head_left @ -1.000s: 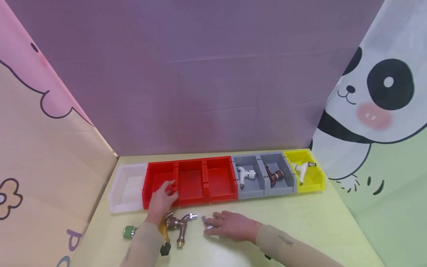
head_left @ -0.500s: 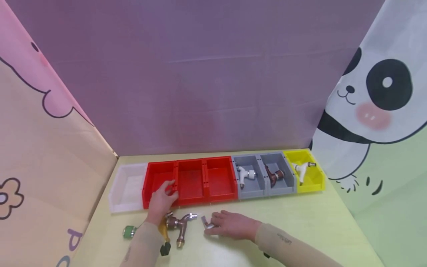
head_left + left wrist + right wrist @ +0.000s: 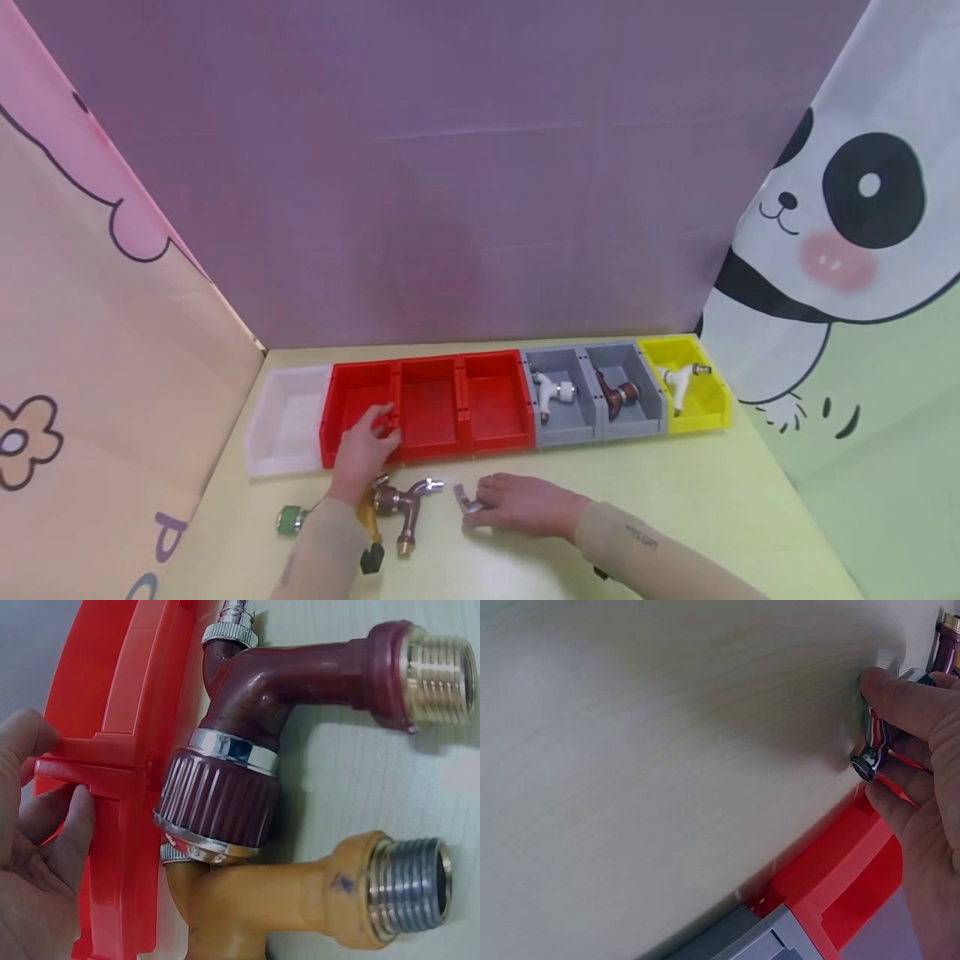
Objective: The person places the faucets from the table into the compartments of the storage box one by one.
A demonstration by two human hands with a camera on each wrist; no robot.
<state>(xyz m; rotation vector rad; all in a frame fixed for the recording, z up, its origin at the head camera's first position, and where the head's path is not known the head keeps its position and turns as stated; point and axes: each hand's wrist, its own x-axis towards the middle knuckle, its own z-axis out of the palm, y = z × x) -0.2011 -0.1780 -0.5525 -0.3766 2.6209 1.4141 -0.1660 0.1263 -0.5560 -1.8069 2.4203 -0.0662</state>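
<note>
My left hand (image 3: 365, 454) is at the leftmost red bin (image 3: 360, 379). In the left wrist view its fingertips (image 3: 81, 799) and thumb pinch the divider (image 3: 97, 761) between two red bins. My right hand (image 3: 525, 506) holds a small chrome tap (image 3: 467, 500) low over the table; the fingers hide much of it. In the right wrist view the shiny tap (image 3: 875, 742) sits between thumb and fingers. Near my left forearm lie a maroon tap (image 3: 408, 508) and a yellow tap (image 3: 240, 907), partly covered by the arm in the head view.
A green-knobbed tap (image 3: 290, 520) lies left of my left forearm. A white bin (image 3: 288, 417) ends the row at left. Grey bins (image 3: 558, 433) hold a white tap (image 3: 551, 393) and a brown tap (image 3: 617, 396). In the yellow bin (image 3: 701, 421) is another white tap (image 3: 680, 383).
The right hand's fingers shift slightly around the chrome tap, and more of the tap shows. My left hand stays at the red bins.
</note>
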